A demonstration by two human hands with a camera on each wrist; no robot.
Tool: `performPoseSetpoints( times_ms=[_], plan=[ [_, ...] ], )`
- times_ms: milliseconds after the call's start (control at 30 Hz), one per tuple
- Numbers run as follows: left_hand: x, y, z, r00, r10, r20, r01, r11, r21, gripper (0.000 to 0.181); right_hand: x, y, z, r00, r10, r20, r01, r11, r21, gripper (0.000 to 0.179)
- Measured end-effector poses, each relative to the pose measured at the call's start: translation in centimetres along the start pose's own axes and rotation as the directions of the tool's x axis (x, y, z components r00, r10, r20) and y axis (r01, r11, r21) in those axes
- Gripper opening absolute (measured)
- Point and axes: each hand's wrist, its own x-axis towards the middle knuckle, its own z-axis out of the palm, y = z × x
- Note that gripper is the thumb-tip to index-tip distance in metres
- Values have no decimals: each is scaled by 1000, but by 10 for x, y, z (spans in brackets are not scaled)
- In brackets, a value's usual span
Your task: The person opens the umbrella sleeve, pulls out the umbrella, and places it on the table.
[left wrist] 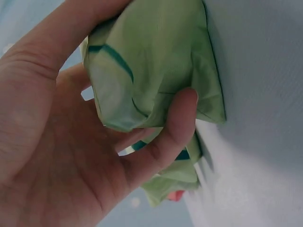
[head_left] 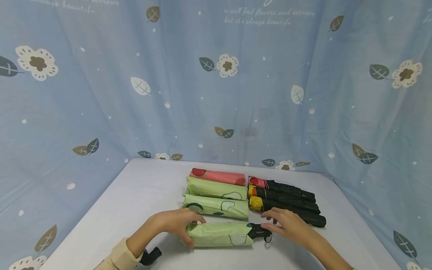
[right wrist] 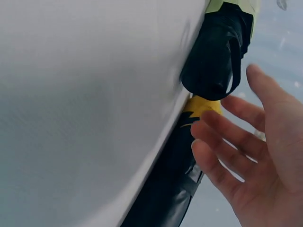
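Note:
A folded umbrella in a light green sleeve with an avocado print (head_left: 219,235) lies crosswise on the white table. Its black end (head_left: 258,231), with a wrist loop, sticks out of the sleeve on the right. My left hand (head_left: 180,225) grips the closed left end, thumb and fingers around the fabric (left wrist: 156,61). Beside the black end (right wrist: 213,56) hovers my right hand (head_left: 287,227), fingers loosely bent and holding nothing. In the right wrist view a small gap shows between its fingertips (right wrist: 208,118) and that end.
Behind lie two more green sleeved bundles (head_left: 216,207) and a red watermelon-print one (head_left: 217,177). To their right, several black folded umbrellas with red or yellow ends (head_left: 287,212) lie side by side. A blue printed curtain (head_left: 216,93) surrounds the table (head_left: 152,187).

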Motion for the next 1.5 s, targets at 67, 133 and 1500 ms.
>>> performPoseSetpoints(
  times_ms=[67,133,1500],
  plan=[
    [0,-2,0,1000,0,-8,0,1000,-1,62,-1,-1,1,999,-27,38,25,999,44,38],
    [-1,-4,1,1000,0,-22,0,1000,9,61,-2,-2,2,995,-61,78,55,995,82,39],
    [8,2,-14,968,89,-236,-78,995,56,54,6,-11,-27,985,-150,90,141,985,94,39]
  ],
)
